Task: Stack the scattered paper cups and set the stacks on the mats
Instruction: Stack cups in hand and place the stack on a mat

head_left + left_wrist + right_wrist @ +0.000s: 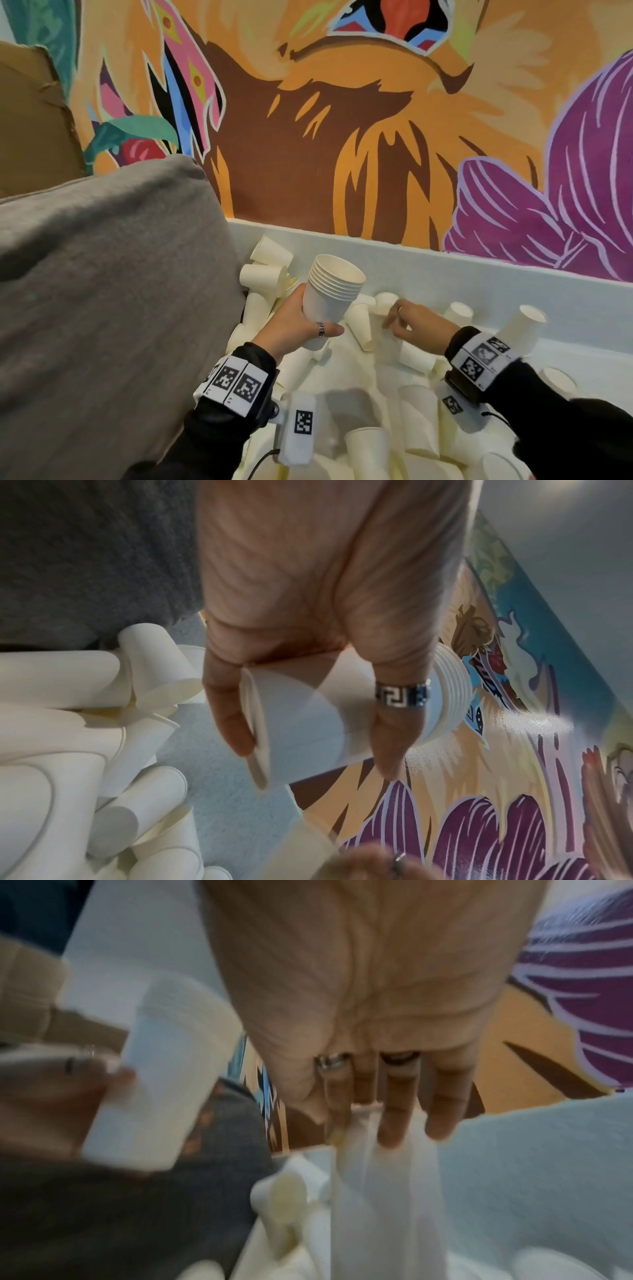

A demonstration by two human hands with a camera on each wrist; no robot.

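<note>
The left hand (294,325) wraps a nested stack of white paper cups (330,294), held above the white bench (479,274). The right hand (416,322) reaches a lying loose white paper cup (385,303); its grip is blurred, so I cannot tell. Cups look light and crushable; hold sidewalls gently.

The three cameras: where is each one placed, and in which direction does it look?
Head: on the head, looking down at both hands, left hand and right hand, over loose cups.
Left wrist: along the palm at the cup stack in its grip.
Right wrist: along the fingers, blurred, reaching into cups.
Shared: all three show the stack.
</note>
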